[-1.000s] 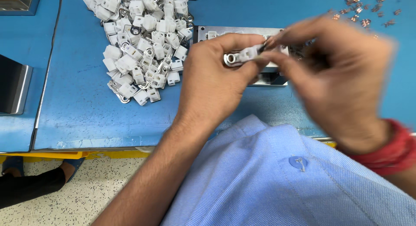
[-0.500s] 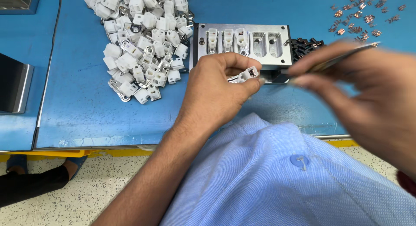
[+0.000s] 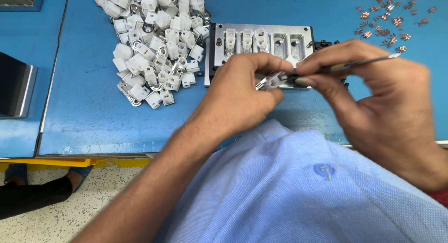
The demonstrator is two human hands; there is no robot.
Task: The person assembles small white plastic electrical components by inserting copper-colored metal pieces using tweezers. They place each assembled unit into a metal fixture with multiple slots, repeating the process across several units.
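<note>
Head view: a small, light, hard metal clip [image 3: 270, 80] was pinched by the left hand [image 3: 242, 96]; thin tweezers [image 3: 359, 64] were squeezed by the right hand [image 3: 378, 103].

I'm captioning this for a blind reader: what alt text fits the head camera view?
Seen from above, a left hand pinches a small metal-and-white part while the right hand brings a thin metal tool to it, over a blue table. Behind them sits a metal fixture block with three slots filled, a pile of white plastic parts to its left, and small copper pieces at upper right.
</note>
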